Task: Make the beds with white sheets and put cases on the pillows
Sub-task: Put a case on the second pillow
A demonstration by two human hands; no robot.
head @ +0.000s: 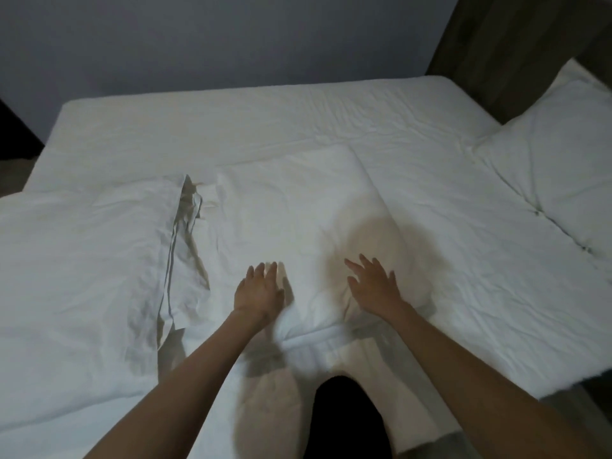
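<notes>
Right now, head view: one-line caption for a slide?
Left hand and right hand, both open, over a white pillow on the sheeted bed.

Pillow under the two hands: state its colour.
The pillow is white, like the sheet beneath it; the head view shows it.

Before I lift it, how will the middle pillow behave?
The pillow looks puffy and wrinkled, so probably soft and light; gripped by one edge it would likely sag. Flat on the sheet, it shouldn't roll.
</notes>
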